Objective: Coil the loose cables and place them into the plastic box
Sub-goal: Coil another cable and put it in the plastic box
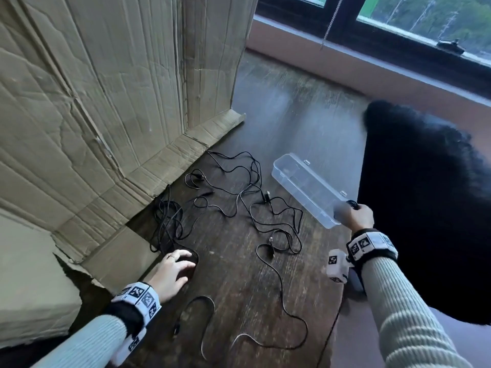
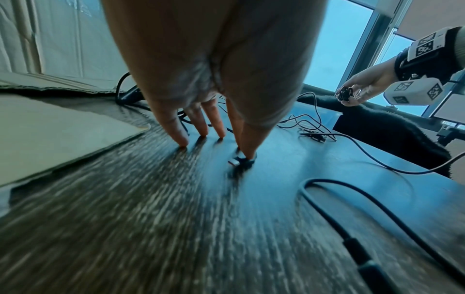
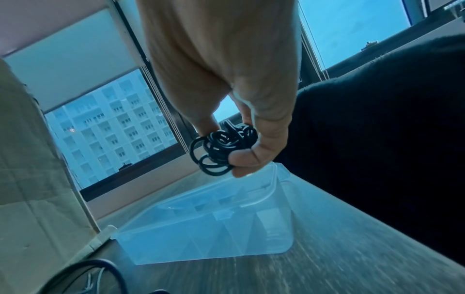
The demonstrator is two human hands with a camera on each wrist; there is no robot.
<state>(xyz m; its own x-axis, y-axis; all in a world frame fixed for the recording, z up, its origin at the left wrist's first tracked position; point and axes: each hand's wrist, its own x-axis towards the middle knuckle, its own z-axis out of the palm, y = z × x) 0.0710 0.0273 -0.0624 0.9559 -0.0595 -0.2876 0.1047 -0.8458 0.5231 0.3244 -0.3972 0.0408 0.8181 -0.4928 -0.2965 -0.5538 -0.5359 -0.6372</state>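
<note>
Right hand (image 3: pixel 241 123) pinches a coiled cable (image 3: pixel 221 149) above the box (image 1: pixel 308 187); left hand (image 1: pixel 172 272), fingers straight, presses a cable end (image 2: pixel 239 161) on the counter (image 1: pixel 239 301)

The right hand (image 3: pixel 234 111) pinches a small coiled black cable (image 3: pixel 219 151) between thumb and fingers, above the near end of the clear plastic box (image 3: pixel 206 234), which rests open on the dark wooden counter (image 3: pixel 314 274) with a black fuzzy cloth (image 3: pixel 390 139) beside it.
</note>
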